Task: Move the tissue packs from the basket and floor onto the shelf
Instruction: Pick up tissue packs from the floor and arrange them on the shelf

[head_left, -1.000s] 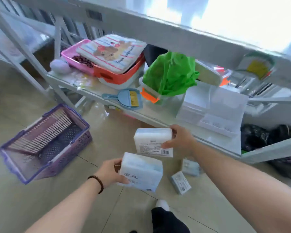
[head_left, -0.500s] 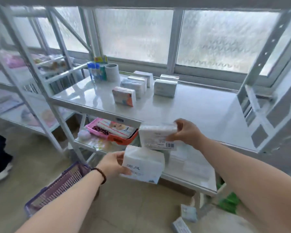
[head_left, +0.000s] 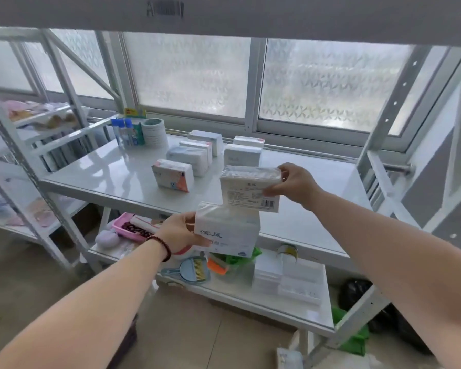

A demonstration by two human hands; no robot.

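Right now my right hand (head_left: 294,183) grips a barcode pack (head_left: 250,187) above the shelf (head_left: 317,209), my left hand (head_left: 177,233) clutches another pack (head_left: 225,231) at its front edge. Rushing, I could topple the standing packs (head_left: 186,162).

White glossy smooth shelf top (head_left: 123,166) w/ reflections; white tissue packs in shiny plastic wrap (head_left: 172,174); frosted textured window glass (head_left: 328,83); matt perforated metal upright (head_left: 27,169)

Bright daylight through frosted windows (head_left: 192,73); edges warped.
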